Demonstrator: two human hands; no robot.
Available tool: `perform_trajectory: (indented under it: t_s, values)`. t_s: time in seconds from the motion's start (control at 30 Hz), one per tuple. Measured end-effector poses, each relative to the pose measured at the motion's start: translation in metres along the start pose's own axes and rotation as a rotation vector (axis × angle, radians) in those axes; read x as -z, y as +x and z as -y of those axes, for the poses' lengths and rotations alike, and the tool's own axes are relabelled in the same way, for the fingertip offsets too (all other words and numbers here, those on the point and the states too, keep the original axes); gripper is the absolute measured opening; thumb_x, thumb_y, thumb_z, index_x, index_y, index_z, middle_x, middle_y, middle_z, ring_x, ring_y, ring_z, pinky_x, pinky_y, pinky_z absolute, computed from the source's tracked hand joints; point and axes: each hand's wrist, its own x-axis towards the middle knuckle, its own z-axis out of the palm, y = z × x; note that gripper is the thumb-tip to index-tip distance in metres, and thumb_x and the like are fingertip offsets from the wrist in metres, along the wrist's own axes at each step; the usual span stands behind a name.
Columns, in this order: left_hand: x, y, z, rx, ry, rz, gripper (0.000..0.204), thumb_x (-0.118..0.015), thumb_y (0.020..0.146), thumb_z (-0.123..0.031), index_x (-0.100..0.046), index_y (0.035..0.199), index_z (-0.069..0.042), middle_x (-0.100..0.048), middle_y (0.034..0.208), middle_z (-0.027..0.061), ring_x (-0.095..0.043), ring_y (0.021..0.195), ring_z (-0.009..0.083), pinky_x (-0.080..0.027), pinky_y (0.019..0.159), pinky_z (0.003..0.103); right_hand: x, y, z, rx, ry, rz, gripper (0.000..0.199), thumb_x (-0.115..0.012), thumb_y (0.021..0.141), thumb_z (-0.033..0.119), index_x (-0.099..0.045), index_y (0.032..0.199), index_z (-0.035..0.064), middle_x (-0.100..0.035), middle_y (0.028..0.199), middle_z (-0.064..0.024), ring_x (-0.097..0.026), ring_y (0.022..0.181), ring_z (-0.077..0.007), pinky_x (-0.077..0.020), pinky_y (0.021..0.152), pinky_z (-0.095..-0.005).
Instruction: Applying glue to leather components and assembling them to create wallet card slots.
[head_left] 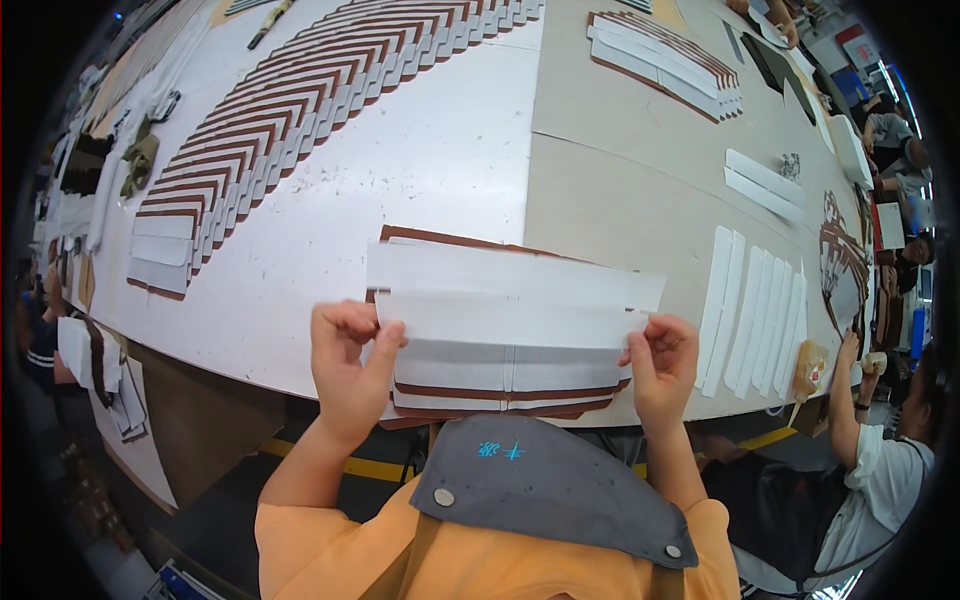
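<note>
My left hand (355, 360) and my right hand (662, 365) pinch the two ends of a long white strip (500, 320) between thumb and fingers, just above the table's near edge. Below and behind it lie white panels with brown borders (460, 376), stacked with their brown edges showing toward me. A further white strip (480, 268) lies just beyond the held one, over a brown edge. The strip covers much of the stack, so how the layers join cannot be seen.
Overlapping brown-edged panels (300, 100) fan across the far left of the table (440, 170). Another fanned stack (665, 65) sits at the far right. Several white strips (755, 310) lie to my right, near a small yellowish container (810, 368). A co-worker (885, 470) works at the right edge.
</note>
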Motion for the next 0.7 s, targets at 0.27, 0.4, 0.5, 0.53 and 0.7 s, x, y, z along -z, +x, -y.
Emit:
perform_trajectory:
  t_s: [0.27,0.4,0.5,0.53,0.7]
  values:
    - [0.008,-0.013,0.009,-0.172,0.586,0.239,0.017,-0.057,0.074,0.005,-0.050,0.086,-0.003,-0.054,0.072,0.0102,-0.052,0.059,0.0176,-0.041,0.051,0.025,0.012,-0.011,-0.005,-0.143,-0.340,0.144,0.019,-0.057,0.074,-0.005,-0.056,0.092,0.0004,-0.050,0.070,-0.0046,-0.046,0.059,-0.0096,-0.0377,0.053,-0.0198]
    - [0.006,-0.010,0.005,-0.153,0.684,0.274,0.022,-0.057,0.073,0.004,-0.056,0.094,-0.003,-0.055,0.072,0.0098,-0.051,0.057,0.0185,-0.041,0.048,0.025,0.012,-0.009,-0.004,-0.159,-0.380,0.174,0.019,-0.057,0.073,-0.005,-0.059,0.091,0.0011,-0.050,0.067,-0.0045,-0.045,0.058,-0.0104,-0.0359,0.052,-0.0201]
    - [0.005,-0.009,0.003,-0.135,0.737,0.296,0.026,-0.057,0.073,0.004,-0.057,0.097,-0.003,-0.055,0.071,0.0094,-0.051,0.056,0.0186,-0.040,0.048,0.025,0.013,-0.007,-0.002,-0.170,-0.402,0.208,0.021,-0.057,0.072,-0.005,-0.060,0.092,0.0014,-0.050,0.068,-0.0047,-0.045,0.057,-0.0108,-0.0356,0.051,-0.0207]
    - [0.005,-0.009,0.002,-0.139,0.758,0.302,0.027,-0.057,0.072,0.004,-0.057,0.099,-0.003,-0.054,0.071,0.0092,-0.050,0.056,0.0184,-0.039,0.047,0.025,0.013,-0.006,-0.001,-0.176,-0.400,0.211,0.021,-0.057,0.072,-0.005,-0.060,0.092,0.0014,-0.050,0.068,-0.0047,-0.045,0.057,-0.0108,-0.0356,0.051,-0.0207]
    - [0.001,-0.006,0.000,-0.114,0.775,0.309,0.030,-0.057,0.072,0.004,-0.057,0.101,-0.003,-0.052,0.070,0.0083,-0.048,0.055,0.0183,-0.039,0.047,0.026,0.010,-0.002,0.001,-0.123,-0.478,0.221,0.023,-0.058,0.071,-0.005,-0.061,0.093,0.0017,-0.051,0.068,-0.0053,-0.045,0.056,-0.0117,-0.0352,0.050,-0.0211]
